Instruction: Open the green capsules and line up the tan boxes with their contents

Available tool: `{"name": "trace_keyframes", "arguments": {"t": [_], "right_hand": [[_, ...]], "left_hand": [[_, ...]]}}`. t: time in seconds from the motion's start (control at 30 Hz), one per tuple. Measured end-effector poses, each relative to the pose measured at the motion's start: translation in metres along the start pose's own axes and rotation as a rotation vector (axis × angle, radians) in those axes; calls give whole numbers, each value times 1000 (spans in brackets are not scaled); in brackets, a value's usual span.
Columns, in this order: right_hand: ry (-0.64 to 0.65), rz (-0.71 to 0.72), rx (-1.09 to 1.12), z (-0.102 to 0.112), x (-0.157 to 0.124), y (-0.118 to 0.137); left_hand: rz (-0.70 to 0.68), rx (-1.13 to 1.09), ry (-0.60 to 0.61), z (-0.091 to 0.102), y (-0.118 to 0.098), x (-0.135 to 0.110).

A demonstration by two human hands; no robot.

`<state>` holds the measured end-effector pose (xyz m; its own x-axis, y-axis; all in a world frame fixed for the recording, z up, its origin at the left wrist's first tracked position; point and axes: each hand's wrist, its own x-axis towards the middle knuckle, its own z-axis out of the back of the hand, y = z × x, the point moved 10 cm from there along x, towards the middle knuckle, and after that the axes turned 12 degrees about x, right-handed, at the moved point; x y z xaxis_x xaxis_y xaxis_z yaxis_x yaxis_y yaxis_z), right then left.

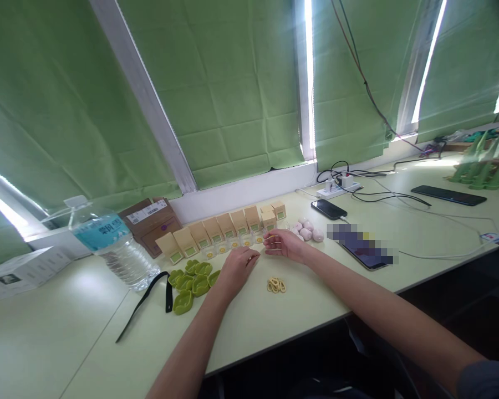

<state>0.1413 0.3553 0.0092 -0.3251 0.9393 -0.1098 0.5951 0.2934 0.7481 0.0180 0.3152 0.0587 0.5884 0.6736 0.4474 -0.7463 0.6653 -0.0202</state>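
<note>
My left hand [240,267] rests on the table, palm down, its fingers loosely bent towards the right and nothing visible in them. My right hand [286,245] is just across from it, fingers curved and apart, close to the end of a row of small clear cases with yellow marks [247,243]. Whether its fingertips touch the nearest case I cannot tell. Several beige rings [276,285] lie in a small pile in front of my hands. Green cup-like pieces [200,284] lie in a cluster beside my left forearm, which hides part of them.
Behind the cases stand several small tan boxes [210,231]. Pale pink round pieces [305,230] lie beyond my right hand. A water bottle [118,249], a black strap [143,299], a brown carton [153,224], phones [329,209] and a power strip [338,189] with cables surround the work area.
</note>
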Motion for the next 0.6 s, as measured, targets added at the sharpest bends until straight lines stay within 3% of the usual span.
{"name": "trace_keyframes", "arguments": {"t": [0.37,0.6], "right_hand": [[-61,109,-174,7,1,12],[-36,108,-138,6,1,14]], "left_hand": [[39,9,2,-6,3,2],[57,-45,-9,-6,1,1]]}}
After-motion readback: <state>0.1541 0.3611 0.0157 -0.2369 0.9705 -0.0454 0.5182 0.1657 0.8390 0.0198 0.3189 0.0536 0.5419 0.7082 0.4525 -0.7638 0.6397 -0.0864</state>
